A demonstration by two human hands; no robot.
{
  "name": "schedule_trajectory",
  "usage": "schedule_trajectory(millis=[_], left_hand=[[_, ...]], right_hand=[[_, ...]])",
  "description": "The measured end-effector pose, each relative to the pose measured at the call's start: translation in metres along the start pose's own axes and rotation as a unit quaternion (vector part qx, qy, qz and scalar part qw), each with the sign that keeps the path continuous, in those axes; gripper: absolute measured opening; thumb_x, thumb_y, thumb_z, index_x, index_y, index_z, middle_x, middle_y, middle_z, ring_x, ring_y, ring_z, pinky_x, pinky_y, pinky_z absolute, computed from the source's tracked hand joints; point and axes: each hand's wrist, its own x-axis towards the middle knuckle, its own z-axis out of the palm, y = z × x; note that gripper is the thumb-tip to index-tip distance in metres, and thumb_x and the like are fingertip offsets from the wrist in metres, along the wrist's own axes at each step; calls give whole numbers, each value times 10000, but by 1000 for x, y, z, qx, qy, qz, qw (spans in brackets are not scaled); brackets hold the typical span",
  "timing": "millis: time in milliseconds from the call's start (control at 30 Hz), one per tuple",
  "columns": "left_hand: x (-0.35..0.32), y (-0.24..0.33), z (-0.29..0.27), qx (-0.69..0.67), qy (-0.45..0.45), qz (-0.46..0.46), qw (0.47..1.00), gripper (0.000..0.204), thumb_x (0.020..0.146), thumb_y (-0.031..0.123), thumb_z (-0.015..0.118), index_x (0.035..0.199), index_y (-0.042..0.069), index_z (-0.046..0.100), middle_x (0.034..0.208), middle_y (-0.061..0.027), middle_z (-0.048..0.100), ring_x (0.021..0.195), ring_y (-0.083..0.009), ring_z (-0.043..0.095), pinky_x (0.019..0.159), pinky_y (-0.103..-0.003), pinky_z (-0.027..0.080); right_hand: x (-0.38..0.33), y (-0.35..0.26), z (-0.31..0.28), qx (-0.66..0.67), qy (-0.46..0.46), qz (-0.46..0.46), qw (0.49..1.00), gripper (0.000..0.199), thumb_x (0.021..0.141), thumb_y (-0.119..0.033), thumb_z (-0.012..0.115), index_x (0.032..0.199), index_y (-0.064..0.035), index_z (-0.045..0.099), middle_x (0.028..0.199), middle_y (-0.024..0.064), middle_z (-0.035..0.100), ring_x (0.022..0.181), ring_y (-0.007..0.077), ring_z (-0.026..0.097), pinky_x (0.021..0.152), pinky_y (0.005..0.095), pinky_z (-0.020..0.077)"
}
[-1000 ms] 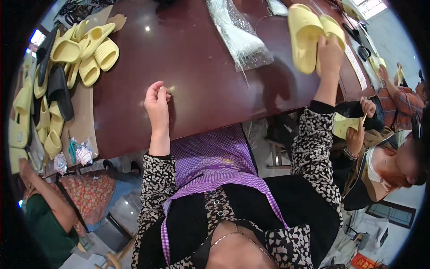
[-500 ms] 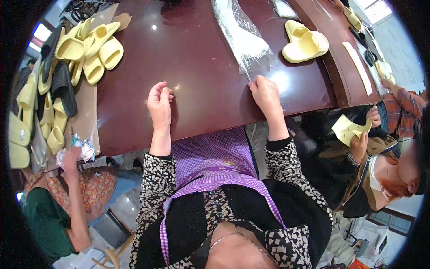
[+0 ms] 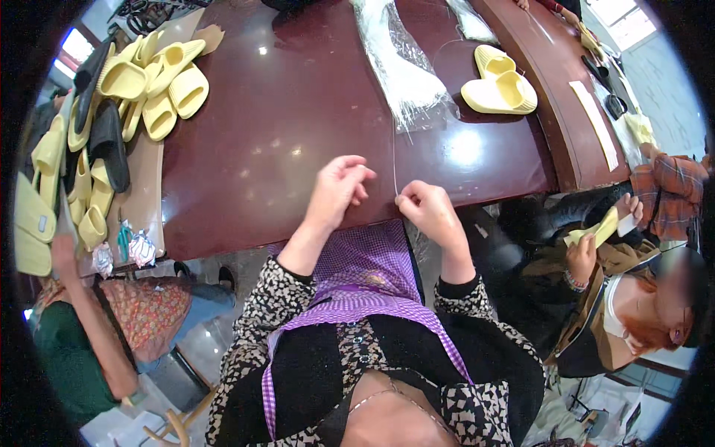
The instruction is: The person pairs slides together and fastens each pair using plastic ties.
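Observation:
My right hand (image 3: 434, 215) is closed in a pinch near the table's front edge. Between its thumb and forefinger is the end of a thin white strand (image 3: 394, 158). The strand runs up to a clear plastic bag (image 3: 406, 71) full of fine white strands, frayed out at its near end. To the left, my left hand (image 3: 337, 195) hovers over the front edge, empty, fingers loosely bent and apart. A pair of pale yellow slippers (image 3: 503, 93) rests on the table right of the bag.
Yellow and black slippers (image 3: 149, 86) are heaped on cardboard at the left. A second clear bag (image 3: 474, 21) lies at the far side. A seated co-worker (image 3: 622, 298) on the right handles a yellow piece; another person (image 3: 82, 335) reaches in from the left.
My right hand has drawn back toward me, pulling the strand out from the bag. My left hand has moved right toward it, with its fingers spreading.

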Motion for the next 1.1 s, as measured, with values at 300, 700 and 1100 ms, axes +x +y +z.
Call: schedule_trajectory(millis=[300, 700, 1100], left_hand=[[7, -12, 23, -118, -88, -171, 974, 121, 890, 89, 577, 965, -6, 563, 739, -77, 622, 464, -69, 502, 381, -190, 374], [-10, -1, 8, -156, -102, -230, 955, 93, 876, 77, 594, 936, 8, 573, 689, -47, 587, 440, -67, 476, 370, -200, 332], [-39, -2, 0, -171, -131, -243, 946, 73, 852, 37, 602, 911, 4, 574, 678, -43, 572, 437, -60, 448, 373, -192, 310]], right_hand=[[-5, -11, 10, 19, -11, 8, 1000, 152, 799, -104, 643, 827, 45, 631, 671, 152, 634, 606, 183, 619, 576, 308, 481], [33, 7, 0, 27, 44, -30, 998, 171, 829, -77, 610, 959, 33, 634, 751, 159, 650, 675, 210, 644, 625, 301, 495], [107, 13, -9, -310, 141, -219, 914, 393, 818, -28, 507, 1207, -74, 540, 1236, 107, 565, 1169, 293, 500, 942, 427, 384]])
